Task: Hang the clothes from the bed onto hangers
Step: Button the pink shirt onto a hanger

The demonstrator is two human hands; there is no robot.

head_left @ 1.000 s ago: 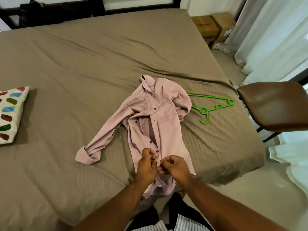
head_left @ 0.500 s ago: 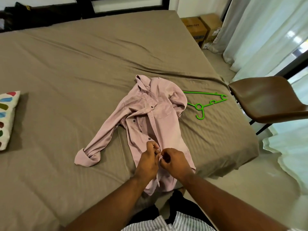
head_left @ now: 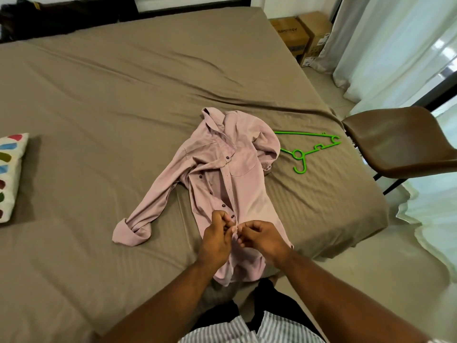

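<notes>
Two sets of curled fingers [head_left: 223,218] meet at the front placket [head_left: 230,191] of a pink button-up shirt [head_left: 249,194], low on the garment, just below two dark buttons [head_left: 223,205]. The left hand [head_left: 216,240] pinches the left edge of the opening, while the right hand [head_left: 262,237] pinches the fabric opposite, and the fingertips of both almost touch. Both bare forearms reach in from the lower edge of the view. The shirt lies front-up on a bed [head_left: 111,95] covered in a brown sheet, collar pointing away, hem draped over the near edge. One long sleeve stretches out to the left and ends in a rolled cuff; the other is bunched up at the right shoulder. A green plastic hanger [head_left: 300,157] lies flat on the sheet just to the right of the shirt, one end meeting the bunched sleeve. A white pillow [head_left: 10,174] with coloured spots sits at the left edge of the bed. A brown chair [head_left: 400,144] stands beside the bed on the right. Cardboard boxes [head_left: 296,33] rest on the floor at the far corner, next to pale curtains [head_left: 395,45].
</notes>
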